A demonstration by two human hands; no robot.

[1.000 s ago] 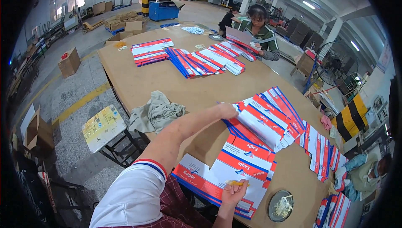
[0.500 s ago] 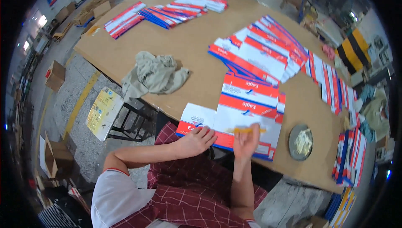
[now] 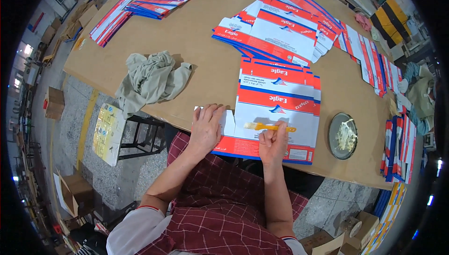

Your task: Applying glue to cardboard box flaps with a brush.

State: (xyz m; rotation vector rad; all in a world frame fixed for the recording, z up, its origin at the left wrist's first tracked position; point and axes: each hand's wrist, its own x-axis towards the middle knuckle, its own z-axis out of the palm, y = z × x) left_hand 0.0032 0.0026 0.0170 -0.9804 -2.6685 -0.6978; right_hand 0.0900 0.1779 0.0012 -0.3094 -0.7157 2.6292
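A flat printed carton sheet (image 3: 301,82), red, white and blue, lies on the table near its front edge. My left hand (image 3: 206,131) rests on the sheet's white left flap (image 3: 228,123), palm down with the fingers stretched out. Over the middle of the sheet, my right hand (image 3: 273,145) grips a small yellow-handled brush (image 3: 269,127). Its pale bristles point left, close above the white panel; whether they touch it I cannot tell. To the right of the sheet sits a round dark dish (image 3: 333,138) holding whitish paste (image 3: 346,135).
Fanned carton sheets (image 3: 285,30) lie just beyond, with more piles at far left (image 3: 110,21) and right (image 3: 397,147). A crumpled grey-green cloth (image 3: 152,79) lies at the table's left edge. Beside it stands a stool (image 3: 110,133) with a yellow-and-white top.
My left hand has shifted left and farther onto the flap. The brush in my right hand has moved slightly away from me, its bristles now showing clearly. The view has shifted too.
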